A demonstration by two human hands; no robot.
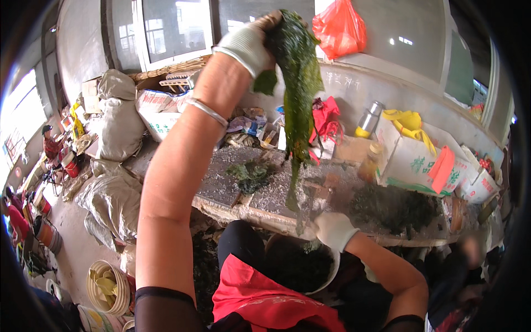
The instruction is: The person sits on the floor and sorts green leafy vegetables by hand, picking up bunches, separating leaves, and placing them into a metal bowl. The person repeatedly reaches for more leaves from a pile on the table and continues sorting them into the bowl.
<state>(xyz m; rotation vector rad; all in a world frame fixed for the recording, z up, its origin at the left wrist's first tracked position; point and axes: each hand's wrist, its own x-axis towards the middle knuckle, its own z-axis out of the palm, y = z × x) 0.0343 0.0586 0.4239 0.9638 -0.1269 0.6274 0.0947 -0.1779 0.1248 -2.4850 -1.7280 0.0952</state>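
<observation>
High up near the window wall, my left hand [259, 43] in a pale knitted glove grips the top of a long, wet green seaweed bunch [296, 79]. The seaweed hangs down over the worktable, narrowing to a blurred strand. Close to that lower end is my right hand [335, 231], gloved too, with its fingers curled at the table's front edge. Whether it pinches the strand cannot be made out. Below it, a white-rimmed bucket [300, 265] of dark seaweed stands by my knees. A smaller seaweed clump [251, 176] and a dark seaweed pile [394, 207] lie on the worktable [269, 203], among white grains.
Along the table's back stand a steel thermos [370, 118], a jar [370, 161] and a cardboard box [419, 162]. A red plastic bag [340, 29] hangs above. Stuffed sacks [120, 128] and a bucket [108, 286] are left; people sit farther off, another person [460, 265] at right.
</observation>
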